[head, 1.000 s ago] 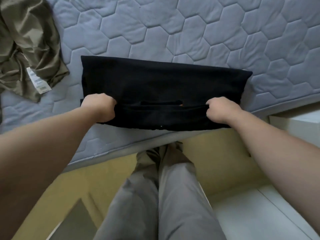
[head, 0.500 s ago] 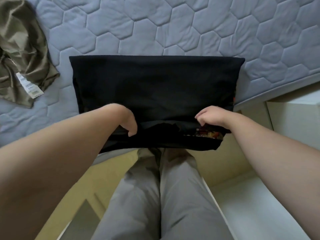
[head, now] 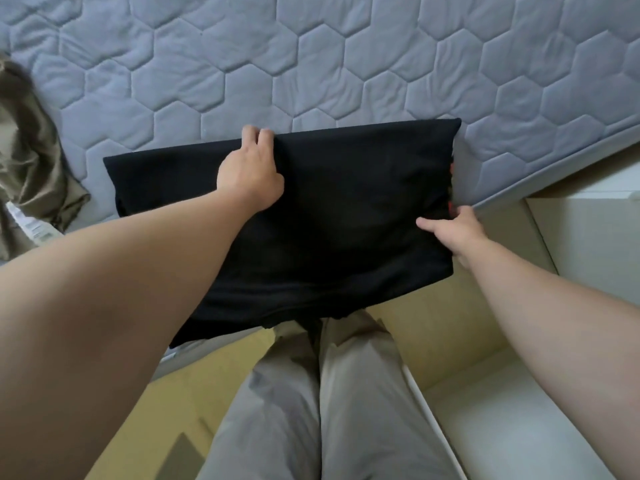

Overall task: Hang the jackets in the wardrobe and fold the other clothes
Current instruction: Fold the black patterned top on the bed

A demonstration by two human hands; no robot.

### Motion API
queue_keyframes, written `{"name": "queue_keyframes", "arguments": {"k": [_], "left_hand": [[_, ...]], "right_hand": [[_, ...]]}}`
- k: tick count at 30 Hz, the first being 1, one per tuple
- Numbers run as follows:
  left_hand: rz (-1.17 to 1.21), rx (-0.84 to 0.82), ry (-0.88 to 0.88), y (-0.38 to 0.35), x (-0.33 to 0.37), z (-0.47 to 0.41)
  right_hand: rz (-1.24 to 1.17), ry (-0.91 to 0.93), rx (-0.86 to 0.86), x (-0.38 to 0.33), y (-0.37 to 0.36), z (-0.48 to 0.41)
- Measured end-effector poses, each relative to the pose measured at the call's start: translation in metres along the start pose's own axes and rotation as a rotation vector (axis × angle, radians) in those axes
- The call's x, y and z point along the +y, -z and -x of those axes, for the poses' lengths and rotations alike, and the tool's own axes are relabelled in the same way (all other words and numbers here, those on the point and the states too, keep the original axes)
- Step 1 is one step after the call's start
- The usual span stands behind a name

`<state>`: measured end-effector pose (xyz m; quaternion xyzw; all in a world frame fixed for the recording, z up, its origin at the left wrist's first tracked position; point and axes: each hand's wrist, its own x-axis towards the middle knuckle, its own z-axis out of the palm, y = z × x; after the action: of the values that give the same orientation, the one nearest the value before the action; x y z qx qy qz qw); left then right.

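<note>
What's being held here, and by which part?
A black garment: the left grip holds its far edge, the right grip pinches its right edge.

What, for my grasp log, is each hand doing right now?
Left hand: grips the far edge of the folded black garment.
Right hand: pinches its right edge, thumb on top.

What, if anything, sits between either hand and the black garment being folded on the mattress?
Nothing visible does. The left hand grips the black garment at its far edge, and the right hand holds its right edge, fingers partly hidden. The olive garment lies apart at the left of the mattress.
</note>
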<state>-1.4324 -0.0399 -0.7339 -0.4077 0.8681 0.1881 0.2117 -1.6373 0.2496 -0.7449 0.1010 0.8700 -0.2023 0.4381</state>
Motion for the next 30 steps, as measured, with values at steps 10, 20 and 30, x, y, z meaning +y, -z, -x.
{"name": "queue_keyframes", "arguments": {"k": [10,20,30], "left_hand": [[0.094,-0.234,0.218,0.05,0.028,-0.044],[0.102,0.14,0.139,0.062,0.042,-0.083],[-0.279,-0.074,-0.225,-0.049,0.043,-0.011]], "right_hand": [[0.286,0.476,-0.045,-0.032,0.024,-0.009],[-0.043,0.449,-0.196,-0.128,0.058,-0.055],[0.204,0.576,-0.014,-0.116,0.051,0.023]]}}
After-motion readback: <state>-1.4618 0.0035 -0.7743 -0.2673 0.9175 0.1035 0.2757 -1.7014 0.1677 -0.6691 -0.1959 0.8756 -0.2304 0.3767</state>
